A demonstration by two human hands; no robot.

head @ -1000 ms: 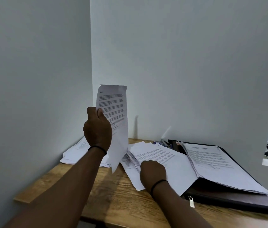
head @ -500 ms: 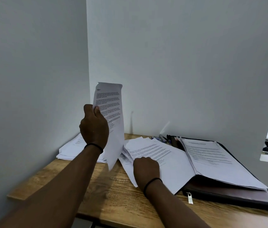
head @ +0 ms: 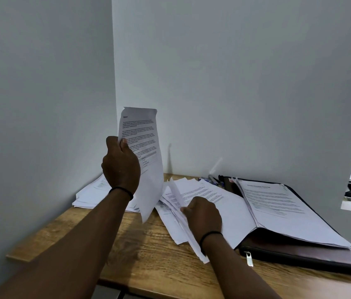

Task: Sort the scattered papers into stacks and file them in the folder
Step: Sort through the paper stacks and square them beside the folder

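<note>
Pale grey walls (head: 235, 72) meet in a corner behind a wooden table (head: 148, 255). On the right part of the table an opened dark folder (head: 299, 253) is laid flat, with a stack of printed pages (head: 278, 203) resting on it. Loose papers (head: 213, 197) are spread at the middle of the table, overlapping the folder's left edge, and another pile (head: 92, 193) is seen in the far left corner. One printed sheet (head: 146, 152) is held upright above the table, pinched at its left edge by the left hand (head: 120, 167). A second sheet (head: 181, 214) is gripped edge-on by the curled fingers of the right hand (head: 202, 214), over the loose papers. Pens (head: 213, 180) are glimpsed behind the folder.
</note>
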